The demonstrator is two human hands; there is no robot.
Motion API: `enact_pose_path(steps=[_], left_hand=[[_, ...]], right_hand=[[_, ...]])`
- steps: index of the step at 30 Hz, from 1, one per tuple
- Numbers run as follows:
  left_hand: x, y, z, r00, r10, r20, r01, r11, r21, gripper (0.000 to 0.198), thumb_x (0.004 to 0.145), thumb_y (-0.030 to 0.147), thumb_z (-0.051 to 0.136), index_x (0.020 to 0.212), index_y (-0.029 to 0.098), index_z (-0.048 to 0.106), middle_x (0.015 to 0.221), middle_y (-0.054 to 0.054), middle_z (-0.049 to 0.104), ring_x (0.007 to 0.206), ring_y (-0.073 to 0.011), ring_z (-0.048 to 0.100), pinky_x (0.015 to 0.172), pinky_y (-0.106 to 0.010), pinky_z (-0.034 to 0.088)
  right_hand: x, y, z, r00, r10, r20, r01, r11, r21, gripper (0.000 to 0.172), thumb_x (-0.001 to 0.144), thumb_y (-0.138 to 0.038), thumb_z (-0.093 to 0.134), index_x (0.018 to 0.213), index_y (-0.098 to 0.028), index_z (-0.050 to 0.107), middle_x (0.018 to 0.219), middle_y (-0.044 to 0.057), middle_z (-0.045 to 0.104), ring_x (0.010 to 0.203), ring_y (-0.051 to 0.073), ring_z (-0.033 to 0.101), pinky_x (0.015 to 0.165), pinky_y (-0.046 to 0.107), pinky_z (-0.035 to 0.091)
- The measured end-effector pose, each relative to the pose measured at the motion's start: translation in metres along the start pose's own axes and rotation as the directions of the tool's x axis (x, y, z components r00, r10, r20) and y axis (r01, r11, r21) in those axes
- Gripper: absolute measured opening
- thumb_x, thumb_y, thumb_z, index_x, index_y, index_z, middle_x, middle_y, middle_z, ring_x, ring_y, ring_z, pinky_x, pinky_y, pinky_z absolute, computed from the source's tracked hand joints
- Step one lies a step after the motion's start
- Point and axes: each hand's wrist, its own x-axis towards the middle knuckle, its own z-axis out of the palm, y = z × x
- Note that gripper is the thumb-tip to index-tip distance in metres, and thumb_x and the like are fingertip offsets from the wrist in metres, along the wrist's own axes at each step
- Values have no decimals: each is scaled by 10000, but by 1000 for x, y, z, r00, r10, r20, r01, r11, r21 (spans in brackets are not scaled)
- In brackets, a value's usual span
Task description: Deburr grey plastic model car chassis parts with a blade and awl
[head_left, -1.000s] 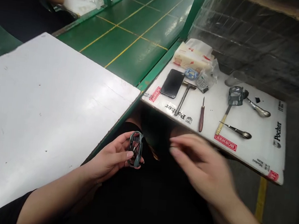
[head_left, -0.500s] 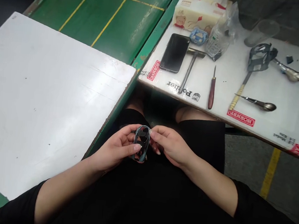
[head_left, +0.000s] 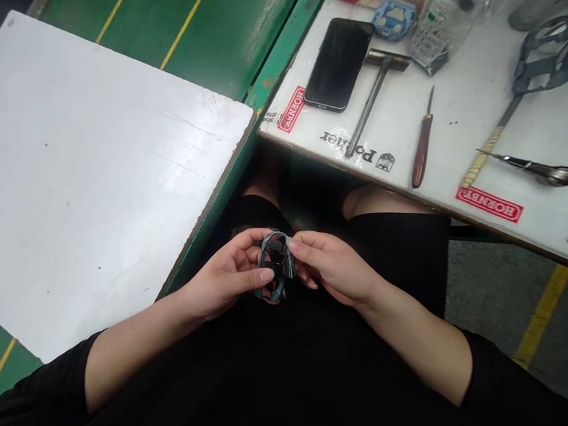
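Above my lap, a small dark blue-grey model car body with openings through it is held between both hands. My left hand is closed around its left side, with the thumb lying across the middle. At its upper right edge, my right hand pinches with thumb and forefinger, the other fingers curled behind. A narrow dark strip shows at the car body's right side beneath those fingertips; whether it is a separate piece I cannot tell.
On the right board lie a phone, a T-shaped metal tool, a wooden-handled awl, a metal-handled pick, a grey frame on a handle, a blue car-shaped part and a plastic bag. A white board lies left.
The view has shifted, bringing the right board closer. My right hand is slightly farther from the car body's middle, and the dark strip now shows at its right side.
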Motion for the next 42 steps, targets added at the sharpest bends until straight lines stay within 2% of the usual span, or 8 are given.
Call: enact_pose_path(steps=[6, 12, 15, 18, 21, 24, 28, 42], left_hand=[[0, 0, 1, 1000, -10, -18, 9, 998, -63, 574, 1003, 229, 988, 1503, 242, 706, 1043, -18, 806, 858, -193, 841, 767, -322, 766], [2, 4, -1, 996, -72, -61, 62, 987, -148, 563, 1027, 260, 969, 1523, 232, 704, 1198, -66, 843, 917, -219, 886, 787, -361, 803], [2, 6, -2, 996, -72, -53, 62, 982, -177, 569, 1018, 252, 974, 1523, 231, 713, 1183, -59, 843, 883, -213, 884, 773, -364, 808], [1, 8, -1, 995, -88, -43, 78, 977, -200, 563, 1022, 256, 970, 1528, 232, 723, 1139, -53, 845, 847, -196, 862, 772, -365, 809], [0, 10, -1, 993, -109, -36, 97, 964, -247, 567, 1027, 265, 966, 1539, 233, 724, 1132, -52, 844, 874, -191, 849, 778, -356, 808], [-1, 11, -2, 992, -117, -44, 100, 953, -286, 619, 1019, 272, 977, 1576, 234, 708, 1125, -47, 841, 884, -182, 835, 769, -343, 806], [-2, 10, -3, 993, -112, -24, 102, 957, -271, 608, 1040, 271, 956, 1591, 226, 703, 1077, -47, 841, 846, -183, 842, 738, -308, 790], [1, -3, 1, 998, -52, -46, 42, 978, -202, 674, 944, 232, 1052, 1531, 238, 721, 1111, -46, 862, 773, -175, 859, 695, -279, 754]], right_hand=[[4, -1, 0, 998, 43, 38, -44, 998, 49, 614, 907, -726, 995, 809, -207, 683, 674, -30, 582, 596, 114, 481, 494, 234, 362], [5, -1, -1, 1000, -8, 27, 8, 1000, 25, 593, 961, -763, 938, 921, -203, 746, 788, 0, 645, 678, 139, 563, 511, 229, 395], [5, 0, -2, 997, -51, 51, 52, 999, -13, 569, 958, -740, 955, 1022, -195, 807, 814, 2, 665, 702, 142, 579, 546, 235, 428], [6, 1, -1, 996, -76, 39, 76, 997, -7, 539, 968, -716, 955, 1003, -196, 818, 820, 6, 675, 699, 142, 576, 557, 241, 441], [8, 2, 0, 999, -31, 40, 25, 988, 150, 507, 1001, -693, 911, 1009, -192, 831, 856, 33, 706, 697, 153, 599, 526, 243, 435], [9, 6, 2, 994, 30, 108, -58, 963, 264, 398, 975, -562, 958, 1029, -181, 854, 888, 38, 724, 678, 144, 608, 494, 227, 426], [9, 11, 3, 979, 36, 199, -89, 960, 265, 399, 928, -502, 1037, 957, -170, 817, 864, 27, 722, 658, 125, 608, 493, 211, 431], [10, 16, -1, 971, 71, 230, -125, 965, 229, 456, 951, -548, 1036, 938, -148, 820, 717, 23, 731, 540, 103, 574, 447, 197, 417]])
